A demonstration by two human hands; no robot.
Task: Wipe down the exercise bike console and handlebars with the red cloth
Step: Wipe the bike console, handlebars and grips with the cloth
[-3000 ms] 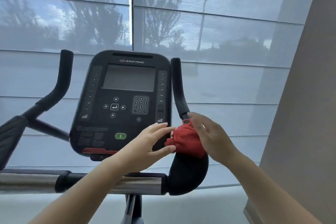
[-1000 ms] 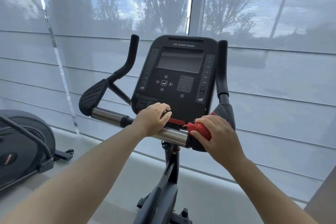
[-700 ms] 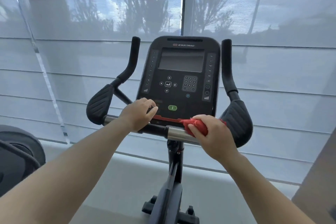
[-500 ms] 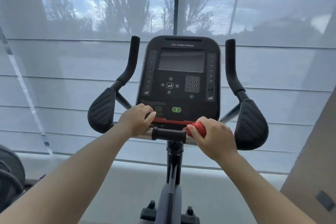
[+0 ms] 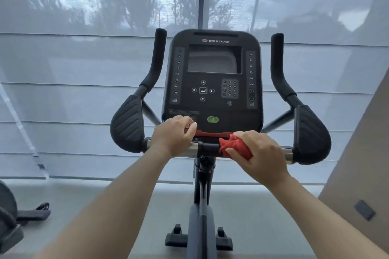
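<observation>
Red cloth (image 5: pixel 235 149) is bunched up in the right hand (image 5: pixel 260 153), grip clenched round it and pressing it onto the handlebar (image 5: pixel 207 149), just right of the black middle sleeve and right under the console (image 5: pixel 212 82). Left hand (image 5: pixel 172 136) has its grip curled over the chrome bit of the same bar, fingertips up by the console's bottom edge.

Readable stuff: "STAR TRAC" across the top of the console, above the dark screen (image 5: pixel 213 59). Numbers 1 to 21 run down the left column, 24 to 40 down the right. Also a number keypad (image 5: pixel 229 88), an arrow cluster with an enter key, and a green button (image 5: pixel 212 119) lower down. A red strip (image 5: pixel 208 133) lines the bottom edge, with the cloth just by its right end.

Around it: a ribbed black pad (image 5: pixel 128 124) sits at each end of the bar and an upright horn (image 5: pixel 156 59) stands either side of the console, apart from it. Blinds (image 5: pixel 84 101) cover the window behind, trees showing through. Beige wall (image 5: pixel 362 164) is close on the right, part of another machine (image 5: pixel 8 216) sits low on the left, and there's open floor (image 5: pixel 84 206) between that and the bike's post (image 5: pixel 203 185).
</observation>
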